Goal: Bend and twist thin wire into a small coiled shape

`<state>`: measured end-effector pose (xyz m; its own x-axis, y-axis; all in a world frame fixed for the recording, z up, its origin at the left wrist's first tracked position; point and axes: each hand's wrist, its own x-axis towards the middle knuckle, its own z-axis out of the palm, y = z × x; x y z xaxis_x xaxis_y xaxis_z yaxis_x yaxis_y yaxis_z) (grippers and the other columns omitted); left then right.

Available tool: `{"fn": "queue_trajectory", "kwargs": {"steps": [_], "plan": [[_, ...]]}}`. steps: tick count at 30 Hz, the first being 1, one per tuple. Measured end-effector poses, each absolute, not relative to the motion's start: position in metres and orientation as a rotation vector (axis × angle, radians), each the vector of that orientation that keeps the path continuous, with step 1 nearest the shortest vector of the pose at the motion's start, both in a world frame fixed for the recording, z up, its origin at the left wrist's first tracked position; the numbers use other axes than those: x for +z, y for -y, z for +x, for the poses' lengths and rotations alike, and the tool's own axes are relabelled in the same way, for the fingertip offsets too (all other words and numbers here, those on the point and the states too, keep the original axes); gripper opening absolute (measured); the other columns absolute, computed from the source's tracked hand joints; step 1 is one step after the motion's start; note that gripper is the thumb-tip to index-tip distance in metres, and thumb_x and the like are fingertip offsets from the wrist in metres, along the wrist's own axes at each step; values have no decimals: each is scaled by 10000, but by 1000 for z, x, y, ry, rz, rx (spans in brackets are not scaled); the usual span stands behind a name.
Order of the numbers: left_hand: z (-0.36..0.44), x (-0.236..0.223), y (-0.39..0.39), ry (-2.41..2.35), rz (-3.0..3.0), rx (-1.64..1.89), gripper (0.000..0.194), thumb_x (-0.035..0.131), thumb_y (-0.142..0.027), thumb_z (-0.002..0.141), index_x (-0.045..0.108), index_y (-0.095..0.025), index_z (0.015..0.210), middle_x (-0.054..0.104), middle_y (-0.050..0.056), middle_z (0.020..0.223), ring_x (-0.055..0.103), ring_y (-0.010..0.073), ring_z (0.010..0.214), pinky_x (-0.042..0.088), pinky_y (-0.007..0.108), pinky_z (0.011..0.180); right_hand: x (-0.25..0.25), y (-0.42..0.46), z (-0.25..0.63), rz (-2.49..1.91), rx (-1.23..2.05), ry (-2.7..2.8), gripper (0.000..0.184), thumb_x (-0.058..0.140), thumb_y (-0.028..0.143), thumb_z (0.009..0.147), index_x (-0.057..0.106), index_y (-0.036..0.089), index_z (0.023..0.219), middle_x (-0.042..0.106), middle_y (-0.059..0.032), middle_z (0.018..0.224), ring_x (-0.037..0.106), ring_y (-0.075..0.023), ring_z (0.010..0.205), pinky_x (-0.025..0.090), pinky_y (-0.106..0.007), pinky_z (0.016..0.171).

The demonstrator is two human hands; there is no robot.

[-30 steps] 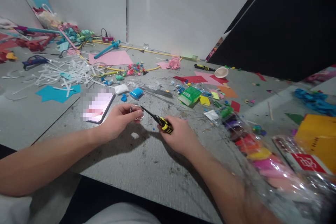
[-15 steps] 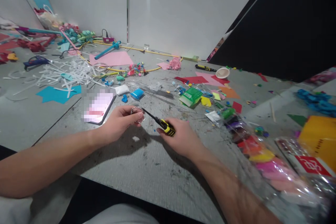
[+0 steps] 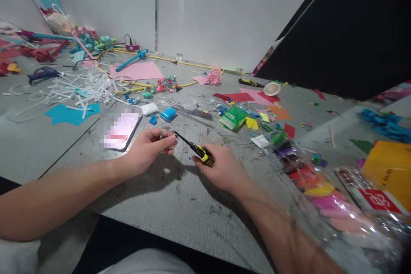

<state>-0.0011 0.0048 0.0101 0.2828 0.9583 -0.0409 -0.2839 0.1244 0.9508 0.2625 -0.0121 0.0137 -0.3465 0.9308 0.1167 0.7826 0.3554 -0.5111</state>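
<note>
Between the thumb and fingers of my left hand (image 3: 149, 147) is a thin, shiny wire ring (image 3: 164, 132). My right hand (image 3: 221, 165) is wrapped around the yellow-and-black handle of a screwdriver (image 3: 198, 150) with a dark, narrow shaft. Its tip reaches the ring beside my left fingertips; whether it touches the wire is too small to tell. Both hands are held over the grey table (image 3: 154, 209). A phone (image 3: 123, 130) lies just left of my left hand. Beyond my fingers are a blue packet (image 3: 168, 114), a white packet (image 3: 149, 108) and a small blue lump (image 3: 153, 119).
White paper strips (image 3: 91, 87) and blue paper (image 3: 73, 114) lie at left. A green packet (image 3: 233, 117) sits beyond my right hand, with clear bags of coloured clay (image 3: 330, 201) farther right. A second yellow-and-black tool (image 3: 251, 82) and a white cup (image 3: 271, 89) are near the back.
</note>
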Motion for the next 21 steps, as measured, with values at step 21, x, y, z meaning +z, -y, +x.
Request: {"fn": "queue_trajectory", "kwargs": {"steps": [21], "plan": [[2,9,-7,-921,993,1047,527,1144,-543,693,796,-169,823,696,10,857,658,157,828,642,347,856,3,9,271,-1584,-167,2384,160,702,152,863,703,216,1010,791,-157,991,666,-325,933,443,-377,815]]}}
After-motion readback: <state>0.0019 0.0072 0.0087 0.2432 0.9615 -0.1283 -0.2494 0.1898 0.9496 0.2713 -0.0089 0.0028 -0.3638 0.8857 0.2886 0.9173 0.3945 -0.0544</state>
